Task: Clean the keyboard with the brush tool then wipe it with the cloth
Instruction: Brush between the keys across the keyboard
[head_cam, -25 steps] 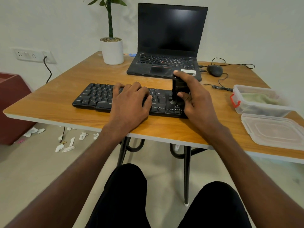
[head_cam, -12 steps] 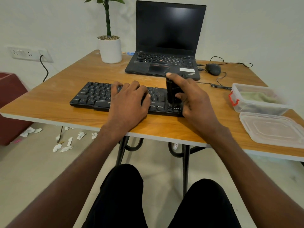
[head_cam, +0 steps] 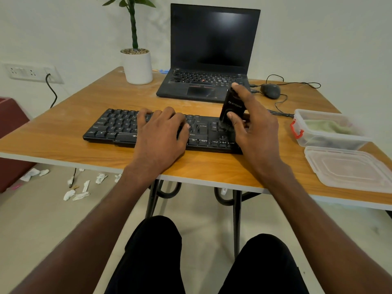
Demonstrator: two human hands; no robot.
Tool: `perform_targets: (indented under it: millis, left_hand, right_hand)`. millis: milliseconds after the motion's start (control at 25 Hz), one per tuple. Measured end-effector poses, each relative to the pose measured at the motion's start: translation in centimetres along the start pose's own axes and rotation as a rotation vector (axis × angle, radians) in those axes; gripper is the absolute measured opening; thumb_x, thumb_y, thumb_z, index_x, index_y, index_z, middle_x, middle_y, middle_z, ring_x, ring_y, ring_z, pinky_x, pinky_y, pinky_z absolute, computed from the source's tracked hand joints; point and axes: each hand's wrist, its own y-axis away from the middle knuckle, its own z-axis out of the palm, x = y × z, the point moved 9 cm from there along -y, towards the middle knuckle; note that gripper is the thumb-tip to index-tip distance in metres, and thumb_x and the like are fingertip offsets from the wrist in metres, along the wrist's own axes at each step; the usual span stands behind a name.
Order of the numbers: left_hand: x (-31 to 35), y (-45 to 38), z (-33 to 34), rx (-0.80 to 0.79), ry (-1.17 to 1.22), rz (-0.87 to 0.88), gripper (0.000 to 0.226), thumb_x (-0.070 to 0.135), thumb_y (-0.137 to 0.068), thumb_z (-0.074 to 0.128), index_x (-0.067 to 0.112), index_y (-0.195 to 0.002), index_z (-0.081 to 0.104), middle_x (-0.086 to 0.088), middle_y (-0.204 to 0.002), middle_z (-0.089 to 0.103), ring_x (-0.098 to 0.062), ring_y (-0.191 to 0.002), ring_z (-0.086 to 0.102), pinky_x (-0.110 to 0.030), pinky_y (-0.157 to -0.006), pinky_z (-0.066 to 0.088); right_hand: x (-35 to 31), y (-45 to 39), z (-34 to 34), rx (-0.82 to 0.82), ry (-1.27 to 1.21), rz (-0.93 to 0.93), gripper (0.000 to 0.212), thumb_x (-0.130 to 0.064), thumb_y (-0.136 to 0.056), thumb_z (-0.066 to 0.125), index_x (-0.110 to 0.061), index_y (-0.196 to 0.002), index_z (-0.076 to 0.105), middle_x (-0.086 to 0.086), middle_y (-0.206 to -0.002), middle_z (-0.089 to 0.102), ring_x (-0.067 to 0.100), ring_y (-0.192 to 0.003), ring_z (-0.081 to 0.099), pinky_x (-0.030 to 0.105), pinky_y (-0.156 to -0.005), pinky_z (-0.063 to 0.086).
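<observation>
Wooden table (head_cam: 63,134) carries everything; its right edge cut off by frame. Black keyboard (head_cam: 118,128) lies near front edge, middle keys hidden under left hand (head_cam: 161,132), fingers spread flat and relaxed on keys. Clear box (head_cam: 331,141) at right holds greenish cloth (head_cam: 326,127), blurred through plastic; lid (head_cam: 347,166) lies just beside, off box. Right hand (head_cam: 254,132) grips black brush tool (head_cam: 232,107) upright, bristles touching keyboard's right end, bristle tips hard to make out.

My tabletop (head_cam: 63,132) is smooth, shiny wood. The keyboard (head_cam: 118,128) is dull black plastic. The tub (head_cam: 331,143) is clear plastic with soft cloth (head_cam: 326,127) inside.
</observation>
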Motion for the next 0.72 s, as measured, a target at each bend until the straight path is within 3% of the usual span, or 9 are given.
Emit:
perform_targets:
  millis: [160, 360, 560, 720]
  left_hand:
    - [0.2, 0.1, -0.2, 0.001, 0.000, 0.002, 0.027, 0.042, -0.107, 0.048, 0.025, -0.116, 0.067, 0.003, -0.117, 0.063, -0.019, -0.109, 0.060, -0.054, -0.116, 0.023]
    - [0.2, -0.1, -0.2, -0.013, 0.019, -0.011, 0.032, 0.047, -0.108, 0.045, 0.026, -0.116, 0.067, 0.004, -0.117, 0.063, -0.018, -0.113, 0.059, -0.053, -0.117, 0.021]
    - [4.1, -0.7, 0.0, -0.021, 0.178, 0.023, 0.032, 0.049, -0.107, 0.046, 0.028, -0.120, 0.066, 0.008, -0.123, 0.065, -0.014, -0.118, 0.059, -0.051, -0.117, 0.023]
    - [7.7, -0.4, 2.0, -0.110, 0.182, 0.134, 0.038, 0.052, -0.106, 0.045, 0.030, -0.129, 0.065, 0.008, -0.131, 0.063, -0.014, -0.126, 0.055, -0.054, -0.121, 0.021]
  right_hand:
    - [-1.8, 1.0, 1.4, -0.199, -0.093, -0.123, 0.065, -0.024, -0.100, 0.067, -0.034, -0.158, 0.039, 0.001, -0.142, 0.060, 0.009, -0.127, 0.058, 0.032, -0.094, 0.061]
    - [0.3, 0.2, -0.6, 0.038, 0.036, 0.004, 0.062, -0.021, -0.101, 0.064, -0.031, -0.157, 0.038, 0.003, -0.139, 0.058, 0.012, -0.127, 0.056, 0.037, -0.098, 0.058]
    - [1.7, 0.0, -2.7, 0.206, -0.231, 0.092, 0.058, -0.011, -0.102, 0.056, -0.031, -0.155, 0.041, 0.001, -0.143, 0.054, 0.012, -0.128, 0.056, 0.040, -0.099, 0.057]
    - [3.8, 0.1, -4.1, 0.196, -0.299, 0.142, 0.059, -0.010, -0.103, 0.055, -0.036, -0.154, 0.043, -0.001, -0.143, 0.054, 0.020, -0.125, 0.060, 0.044, -0.096, 0.059]
